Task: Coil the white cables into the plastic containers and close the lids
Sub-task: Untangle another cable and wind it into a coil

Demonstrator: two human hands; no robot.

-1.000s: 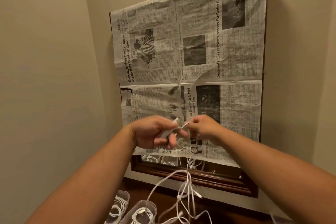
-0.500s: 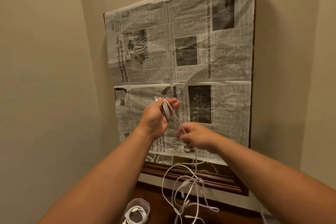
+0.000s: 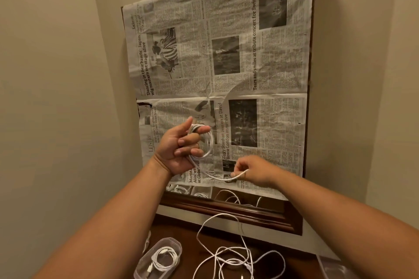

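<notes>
Now the left hand (image 3: 181, 149) holds the coiled white cable (image 3: 205, 142) looped round its fingers, raised well above the container (image 3: 158, 258); the right hand (image 3: 251, 171) pinches the loose tail; feed it under light tension, keeping loops even.

Container (image 3: 158, 258) lies left of loose cables (image 3: 238, 258) on table (image 3: 294, 265).

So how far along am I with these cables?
Done: one coiled cable sits in a plastic container, apparently unlidded. In hand: the left hand holds a nearly wound coil, the right hand pinches its free end. Left: boxing that coil, the loose cable tangle on the table, and the lids.
</notes>
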